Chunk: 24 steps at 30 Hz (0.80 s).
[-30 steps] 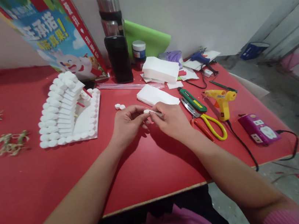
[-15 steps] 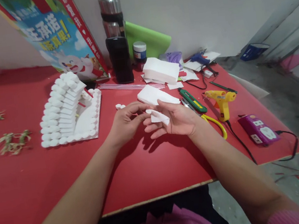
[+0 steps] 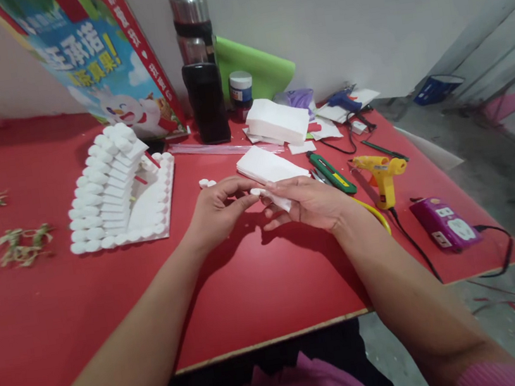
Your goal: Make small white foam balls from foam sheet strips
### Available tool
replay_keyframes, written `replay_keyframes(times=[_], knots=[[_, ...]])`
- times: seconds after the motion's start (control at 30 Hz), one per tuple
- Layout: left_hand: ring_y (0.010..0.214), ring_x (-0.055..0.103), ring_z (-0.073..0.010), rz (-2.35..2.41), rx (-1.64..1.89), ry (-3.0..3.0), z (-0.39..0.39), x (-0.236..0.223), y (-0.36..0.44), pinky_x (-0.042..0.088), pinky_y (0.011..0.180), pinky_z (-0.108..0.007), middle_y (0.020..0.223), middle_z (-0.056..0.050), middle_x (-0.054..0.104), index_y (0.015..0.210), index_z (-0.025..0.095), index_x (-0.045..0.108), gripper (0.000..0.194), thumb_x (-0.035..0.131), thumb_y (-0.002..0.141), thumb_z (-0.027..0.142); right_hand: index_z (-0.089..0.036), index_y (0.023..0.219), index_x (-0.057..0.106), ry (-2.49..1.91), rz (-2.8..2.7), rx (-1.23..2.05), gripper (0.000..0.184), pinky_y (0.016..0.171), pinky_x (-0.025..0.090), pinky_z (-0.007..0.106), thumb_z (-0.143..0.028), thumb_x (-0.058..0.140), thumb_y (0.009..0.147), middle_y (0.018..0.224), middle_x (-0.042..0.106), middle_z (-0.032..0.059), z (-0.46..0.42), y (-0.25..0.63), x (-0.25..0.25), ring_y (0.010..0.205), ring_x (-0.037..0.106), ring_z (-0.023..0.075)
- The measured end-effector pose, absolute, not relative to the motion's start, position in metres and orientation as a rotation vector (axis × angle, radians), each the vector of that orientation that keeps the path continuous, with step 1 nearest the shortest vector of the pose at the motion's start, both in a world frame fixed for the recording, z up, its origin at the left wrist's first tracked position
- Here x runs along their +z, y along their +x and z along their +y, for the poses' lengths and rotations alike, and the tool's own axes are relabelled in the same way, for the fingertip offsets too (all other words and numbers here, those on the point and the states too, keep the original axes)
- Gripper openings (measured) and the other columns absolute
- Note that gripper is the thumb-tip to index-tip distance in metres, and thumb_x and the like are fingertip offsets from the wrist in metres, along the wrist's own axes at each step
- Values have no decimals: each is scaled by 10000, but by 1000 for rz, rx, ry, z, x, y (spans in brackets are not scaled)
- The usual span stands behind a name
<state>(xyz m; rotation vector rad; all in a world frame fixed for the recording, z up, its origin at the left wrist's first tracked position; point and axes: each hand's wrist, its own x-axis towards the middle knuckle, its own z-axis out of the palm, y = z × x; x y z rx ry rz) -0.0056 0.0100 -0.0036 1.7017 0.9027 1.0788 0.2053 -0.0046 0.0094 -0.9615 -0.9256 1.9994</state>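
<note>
The left hand [image 3: 213, 217] pinches the paper [image 3: 280, 201] at its ten-o'clock end; the right hand [image 3: 312, 202] cups its four-o'clock end.

From the wearer's head, the camera faces forward and down across the table [image 3: 254, 302] to the wall [image 3: 358, 19]. Fairly near, mid-view, are the left hand [image 3: 216, 215] and right hand [image 3: 313, 201].

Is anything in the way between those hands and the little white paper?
No, nothing visible. The left hand pinches one end of the white paper strip, and the right hand touches its other part. The stack of white paper lies beyond the hands, not between them and the strip.
</note>
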Motion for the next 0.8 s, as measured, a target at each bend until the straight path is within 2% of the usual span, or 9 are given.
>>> replay_keyframes(times=[0.23, 0.33, 0.5, 0.6, 0.8], knots=[[883, 698, -219, 976, 1044, 1703, 9, -5, -6, 519, 774, -334, 950, -70, 783, 948, 204, 816, 155, 763, 882, 333, -130, 834, 787, -1075, -1076, 1850, 340, 738, 689, 406, -440, 907, 765, 776, 644, 28, -6, 204, 9, 700, 651, 152], [879, 697, -219, 992, 1033, 1698, 10, -5, -6, 526, 771, -332, 940, -69, 782, 943, 202, 812, 154, 761, 881, 334, -148, 804, 791, -1104, -1097, 1812, 335, 737, 687, 402, -453, 915, 740, 775, 656, 33, -6, 204, 10, 703, 652, 156], [849, 700, -223, 995, 1017, 1667, 9, -6, -6, 552, 737, -329, 923, -69, 778, 923, 204, 811, 160, 775, 865, 349, -163, 841, 810, -1148, -1099, 1725, 239, 689, 680, 343, -381, 887, 785, 816, 705, 54, -6, 203, 8, 714, 695, 163], [804, 696, -214, 997, 1005, 1650, 8, -6, -6, 549, 684, -314, 924, -73, 775, 926, 197, 810, 182, 767, 870, 365, -149, 828, 799, -1155, -1087, 1759, 287, 695, 684, 349, -414, 900, 782, 795, 722, 65, -5, 204, 6, 723, 724, 179], [840, 699, -213, 1007, 1025, 1729, 10, -6, -6, 529, 752, -315, 909, -73, 785, 906, 193, 812, 155, 763, 868, 334, -142, 880, 831, -1155, -1101, 1770, 345, 707, 673, 305, -402, 963, 695, 743, 743, 38, -2, 208, 1, 686, 730, 151]])
